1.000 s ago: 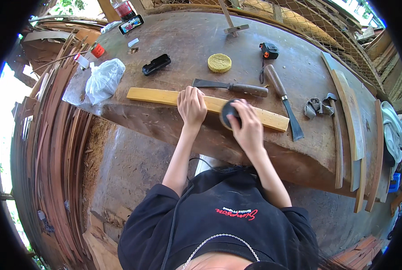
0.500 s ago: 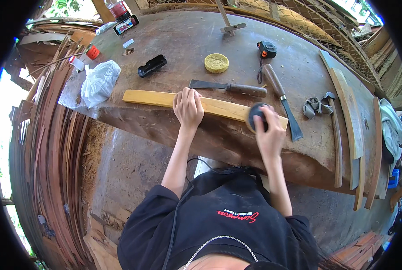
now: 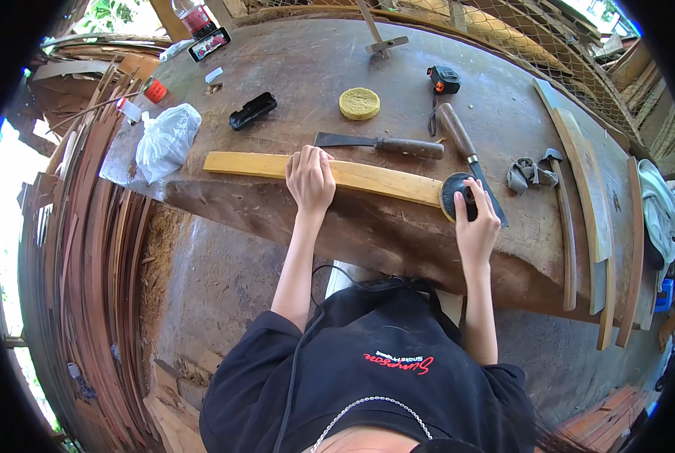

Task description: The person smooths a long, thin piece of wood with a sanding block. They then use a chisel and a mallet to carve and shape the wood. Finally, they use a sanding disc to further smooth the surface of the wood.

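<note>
My left hand (image 3: 309,175) grips the long yellow wooden strip (image 3: 383,184) near its middle, fingers curled over it at the bench edge. My right hand (image 3: 477,205) holds a round black pad (image 3: 454,195) with a yellowish rim down on the strip's right end. Behind the strip lie a flat-bladed tool (image 3: 345,141) with a wooden handle and a second one (image 3: 454,128) angled toward the right, its blade partly behind the pad. A round yellow sponge pad (image 3: 359,102) sits beyond them.
The bench (image 3: 292,64) carries a plastic bag (image 3: 163,143), a black case (image 3: 253,112), small containers (image 3: 154,90), a phone (image 3: 209,44), a bottle (image 3: 190,15), a wooden gauge (image 3: 383,45), a tape measure (image 3: 444,80), a crumpled cloth (image 3: 522,176) and several planks (image 3: 579,181). Stacked boards (image 3: 65,287) stand left.
My right hand and the black pad have travelled rightward along the strip, from near its middle to its right end. My left hand keeps its hold on the strip.
</note>
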